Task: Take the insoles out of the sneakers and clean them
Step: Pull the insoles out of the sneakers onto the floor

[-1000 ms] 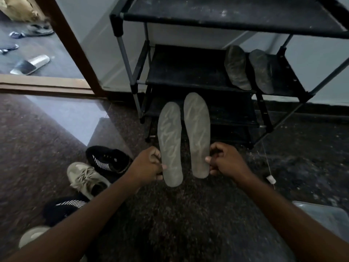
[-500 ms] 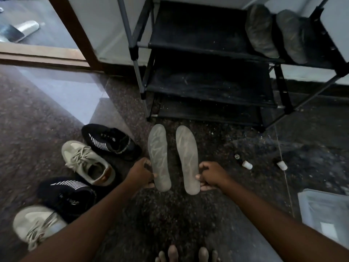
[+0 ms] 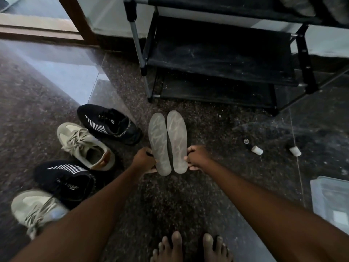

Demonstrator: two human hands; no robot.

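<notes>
Two grey insoles with a zigzag pattern are held side by side over the dark speckled floor. My left hand grips the heel end of the left insole. My right hand grips the heel end of the right insole. To the left on the floor lie two black sneakers with white stripes and two beige sneakers.
A black shoe rack stands just beyond the insoles. Two small white caps lie on the floor to the right. A translucent plastic box sits at the right edge. My bare feet show at the bottom.
The view has tilted down and the insoles have been lowered toward the floor and brought closer together. Both hands keep their grip.
</notes>
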